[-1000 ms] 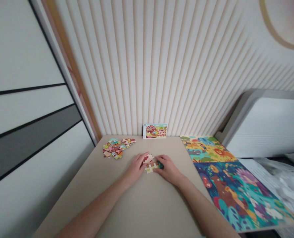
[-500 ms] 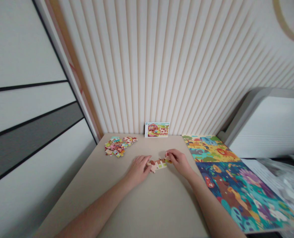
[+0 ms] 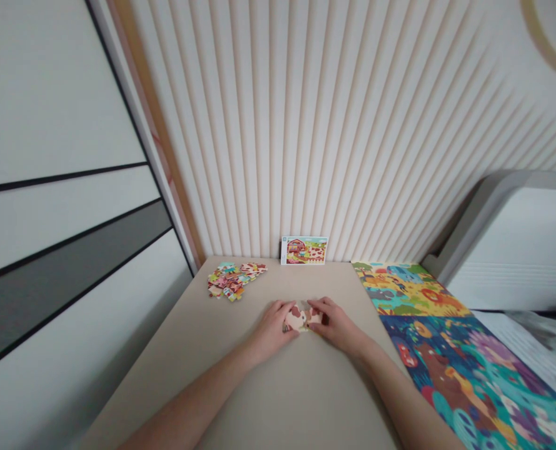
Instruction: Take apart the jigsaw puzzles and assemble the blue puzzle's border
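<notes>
Between my hands, at the middle of the table, are cream puzzle pieces with brown patches. My left hand (image 3: pixel 277 326) is closed, with thumb and fingers around the left puzzle piece (image 3: pixel 295 319). Facing it, my right hand (image 3: pixel 335 324) pinches another puzzle piece (image 3: pixel 314 317) from its right side. The two pieces are side by side; whether they interlock is too small to tell. My fingers cover their outer edges.
A heap of loose puzzle pieces (image 3: pixel 233 281) lies at the table's back left. A farm picture card (image 3: pixel 306 251) leans on the ribbed wall. To the right lie a yellow animal puzzle (image 3: pixel 407 290) and a dark blue one (image 3: pixel 475 381). Clear plastic (image 3: pixel 547 344) sits beyond them.
My hands have come closer together, the right one moving left with its piece. The white fence piece that showed between them is now mostly out of sight. The whole view has shifted slightly.
</notes>
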`<state>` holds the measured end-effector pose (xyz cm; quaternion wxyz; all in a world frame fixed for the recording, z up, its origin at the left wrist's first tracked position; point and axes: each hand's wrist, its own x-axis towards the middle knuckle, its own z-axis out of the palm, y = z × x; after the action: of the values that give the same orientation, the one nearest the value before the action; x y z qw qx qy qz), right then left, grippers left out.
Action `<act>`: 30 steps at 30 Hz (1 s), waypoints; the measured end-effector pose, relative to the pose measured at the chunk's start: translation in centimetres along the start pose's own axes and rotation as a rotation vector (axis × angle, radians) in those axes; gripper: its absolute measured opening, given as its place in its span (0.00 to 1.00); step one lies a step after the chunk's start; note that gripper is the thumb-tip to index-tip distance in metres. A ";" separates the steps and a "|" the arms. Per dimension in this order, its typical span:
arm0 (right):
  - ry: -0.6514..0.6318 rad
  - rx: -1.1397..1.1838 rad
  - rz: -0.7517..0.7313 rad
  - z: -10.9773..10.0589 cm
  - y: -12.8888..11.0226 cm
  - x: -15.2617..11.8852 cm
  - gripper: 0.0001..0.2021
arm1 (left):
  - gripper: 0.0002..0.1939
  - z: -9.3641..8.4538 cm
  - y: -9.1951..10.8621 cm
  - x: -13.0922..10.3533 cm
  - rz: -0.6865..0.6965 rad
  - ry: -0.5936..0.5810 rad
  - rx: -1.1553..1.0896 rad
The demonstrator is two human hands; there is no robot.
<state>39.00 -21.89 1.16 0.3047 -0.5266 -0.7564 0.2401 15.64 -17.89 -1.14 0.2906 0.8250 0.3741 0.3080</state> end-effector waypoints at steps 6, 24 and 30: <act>0.146 0.160 -0.037 0.5 -1.2 0.2 0.17 | 0.26 -0.1 -0.1 0.3 -0.039 0.029 -0.029; 0.069 0.193 -0.106 3.8 -1.6 1.5 0.22 | 0.29 -0.6 -0.5 0.8 0.056 0.030 -0.088; 0.058 0.076 -0.175 3.2 -1.6 0.5 0.27 | 0.26 -4.4 -2.8 1.2 0.004 0.305 -0.004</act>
<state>35.55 -22.07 0.16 0.3662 -0.4531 -0.7808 0.2257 11.88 -14.27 0.05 0.2315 0.7688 0.4115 0.4313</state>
